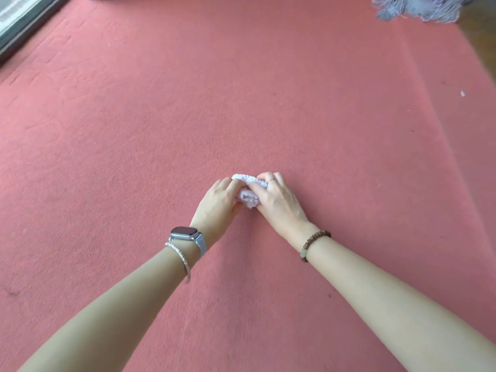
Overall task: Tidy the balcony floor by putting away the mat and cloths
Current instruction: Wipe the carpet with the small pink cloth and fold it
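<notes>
A large pink-red mat (161, 130) covers most of the floor. At its middle lies a small white fluffy cloth (248, 193), bunched into a wad. My left hand (218, 204) grips the cloth from the left, fingers curled onto it. From the right, my right hand (279, 198) grips the same cloth, its fingers folded over the top edge. Most of the cloth is hidden between the two hands. A pale blue-grey fringed cloth (418, 8) lies at the far right corner, partly off the mat.
A window or door frame (24, 22) runs along the far left edge. Brown floor (480, 30) shows past the mat's right edge. A raised crease (440, 124) in the mat runs down its right side. A small white scrap (462, 93) lies there.
</notes>
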